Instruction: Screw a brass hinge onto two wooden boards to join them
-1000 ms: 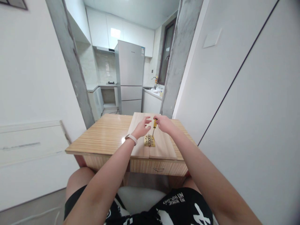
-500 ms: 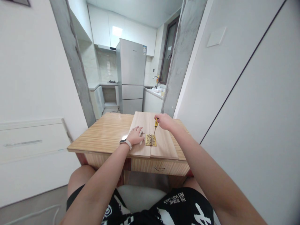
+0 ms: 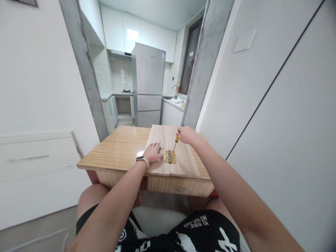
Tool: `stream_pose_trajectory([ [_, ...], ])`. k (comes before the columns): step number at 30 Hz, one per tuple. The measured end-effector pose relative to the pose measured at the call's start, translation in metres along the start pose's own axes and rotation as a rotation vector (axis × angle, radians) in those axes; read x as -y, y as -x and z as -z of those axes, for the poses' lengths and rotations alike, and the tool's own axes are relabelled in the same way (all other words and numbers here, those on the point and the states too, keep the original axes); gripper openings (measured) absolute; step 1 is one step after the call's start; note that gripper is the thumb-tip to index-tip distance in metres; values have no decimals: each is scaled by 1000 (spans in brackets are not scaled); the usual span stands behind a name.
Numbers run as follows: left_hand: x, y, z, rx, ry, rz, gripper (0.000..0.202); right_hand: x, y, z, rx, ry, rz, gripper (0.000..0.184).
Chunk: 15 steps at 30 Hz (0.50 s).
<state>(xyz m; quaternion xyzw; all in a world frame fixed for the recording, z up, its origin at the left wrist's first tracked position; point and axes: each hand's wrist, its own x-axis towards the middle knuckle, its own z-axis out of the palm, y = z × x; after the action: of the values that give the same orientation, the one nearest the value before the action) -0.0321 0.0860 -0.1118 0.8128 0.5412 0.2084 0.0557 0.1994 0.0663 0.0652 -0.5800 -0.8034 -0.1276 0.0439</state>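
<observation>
Looks like work with the yellow screwdriver (image 3: 176, 139) at the brass-coloured hinge (image 3: 170, 156), probably at a fixing in its far right corner. Lies flat and opened out, with 1 leaf on the left board (image 3: 159, 134) and 1 on the right board (image 3: 185, 157). Cannot confirm exact contact at the tip, too small in view. Grips the screwdriver handle high up in the right hand (image 3: 187, 134), with fingers curled tightly round it. Rests the left hand (image 3: 152, 152) palm down just beside the hinge, with fingers loosely spread and no clear hold on anything. Cannot identify the small metallic thing (image 3: 159, 148) by those fingers. Seems to call next for a more upright shaft, steady downward pressure and firm bracing of both boards against the tabletop (image 3: 120, 147).
</observation>
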Motion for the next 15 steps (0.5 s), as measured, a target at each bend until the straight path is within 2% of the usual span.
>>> stream_pose_trajectory([
  [6,0,1,0,-11,4,7,82,-2,1,-6,-67,-87,146,23],
  [15,-3,3,2,-9,4,15,81,-6,6,-3,-46,-110,209,24],
])
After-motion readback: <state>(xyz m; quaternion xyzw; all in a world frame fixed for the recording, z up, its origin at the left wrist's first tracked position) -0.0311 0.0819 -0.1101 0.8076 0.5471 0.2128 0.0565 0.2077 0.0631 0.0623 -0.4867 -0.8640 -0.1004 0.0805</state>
